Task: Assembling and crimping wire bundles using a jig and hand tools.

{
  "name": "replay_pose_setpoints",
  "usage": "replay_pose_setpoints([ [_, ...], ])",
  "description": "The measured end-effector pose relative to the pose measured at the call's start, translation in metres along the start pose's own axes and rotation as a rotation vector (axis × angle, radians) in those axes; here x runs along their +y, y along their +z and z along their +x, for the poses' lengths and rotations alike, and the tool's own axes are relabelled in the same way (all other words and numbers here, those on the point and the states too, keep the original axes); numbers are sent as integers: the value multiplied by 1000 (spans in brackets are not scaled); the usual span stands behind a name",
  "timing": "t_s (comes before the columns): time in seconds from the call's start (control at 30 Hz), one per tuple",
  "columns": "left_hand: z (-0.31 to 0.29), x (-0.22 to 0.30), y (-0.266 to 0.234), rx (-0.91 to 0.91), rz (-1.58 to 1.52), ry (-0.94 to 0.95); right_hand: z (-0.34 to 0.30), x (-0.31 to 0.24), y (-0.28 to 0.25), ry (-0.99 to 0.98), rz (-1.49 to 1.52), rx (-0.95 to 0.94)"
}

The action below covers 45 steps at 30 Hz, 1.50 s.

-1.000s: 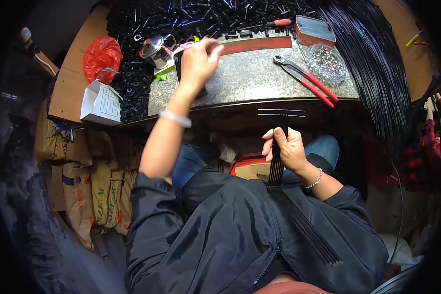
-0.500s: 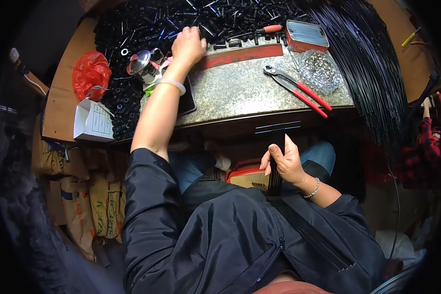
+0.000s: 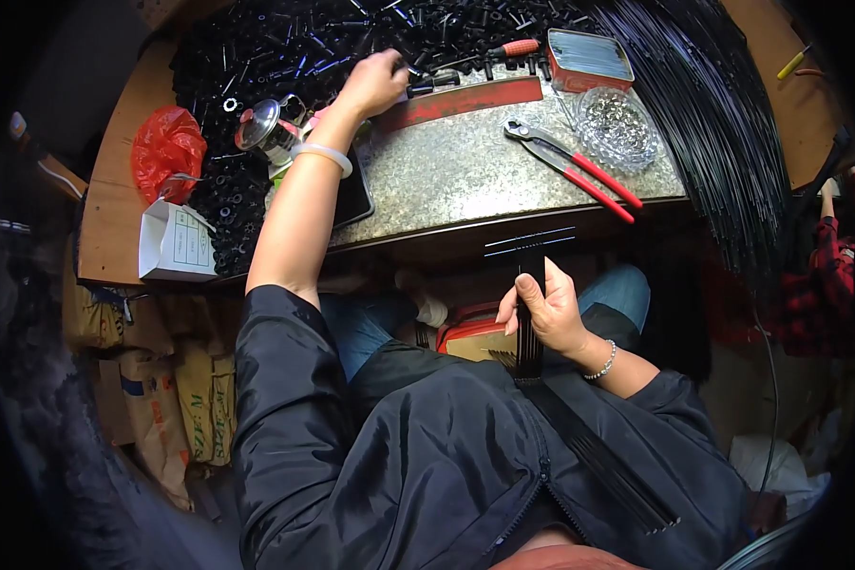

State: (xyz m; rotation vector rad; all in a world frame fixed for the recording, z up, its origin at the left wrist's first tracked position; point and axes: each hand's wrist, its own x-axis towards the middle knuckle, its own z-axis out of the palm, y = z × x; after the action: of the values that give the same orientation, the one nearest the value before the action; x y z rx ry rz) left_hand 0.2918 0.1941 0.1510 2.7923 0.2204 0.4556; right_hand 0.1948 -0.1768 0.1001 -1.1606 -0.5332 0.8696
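Note:
My left hand [image 3: 376,82] reaches over the bench to the front edge of a heap of small black tubular parts [image 3: 285,43]. Its fingers are bent together beside a few loose black pieces [image 3: 434,82], and what they pinch is hidden. A red strip [image 3: 461,103] lies just right of that wrist. Over my lap, my right hand [image 3: 555,313] is closed around a bundle of thin black rods [image 3: 530,332], thumb and forefinger up. Two thin, shiny wires [image 3: 530,241] cross the top of the bundle. More black rods [image 3: 608,461] rest slanting across my jacket.
Red-handled pliers [image 3: 575,171] lie on the bench beside a clear dish of small metal bits [image 3: 616,128] and a tin [image 3: 591,62]. Long black rods [image 3: 712,123] hang over the right edge. At left are a metal pot [image 3: 264,128], red bag [image 3: 166,152] and white box [image 3: 176,242].
My left hand has shifted right along the edge of the heap, its fingers now nearer the loose black pieces. My right hand keeps the rod bundle almost in place. The view has shifted slightly.

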Motion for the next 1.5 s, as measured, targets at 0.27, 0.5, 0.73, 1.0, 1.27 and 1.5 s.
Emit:
replay_pose_setpoints([
  [0.27, 24, 4, 10, -274, 394, -1, 5, -3, 2, -5, -67, 38],
  [0.5, -17, 13, -4, 230, -33, -137, 1, -1, 6, -57, -9, 15],
  [0.73, -155, 132, -13, 28, -1402, -353, -13, 8, 12, -70, 33, 38],
  [1.0, -223, 160, 16, -118, -1990, -547, -18, 4, 32, -76, 70, -9],
  [1.27, -221, 171, 10, -115, -1907, -521, -19, 1, 29, -43, 63, -9],
  [1.5, -218, 181, 8, -80, -1827, -544, -21, 0, 26, -27, 60, -25],
])
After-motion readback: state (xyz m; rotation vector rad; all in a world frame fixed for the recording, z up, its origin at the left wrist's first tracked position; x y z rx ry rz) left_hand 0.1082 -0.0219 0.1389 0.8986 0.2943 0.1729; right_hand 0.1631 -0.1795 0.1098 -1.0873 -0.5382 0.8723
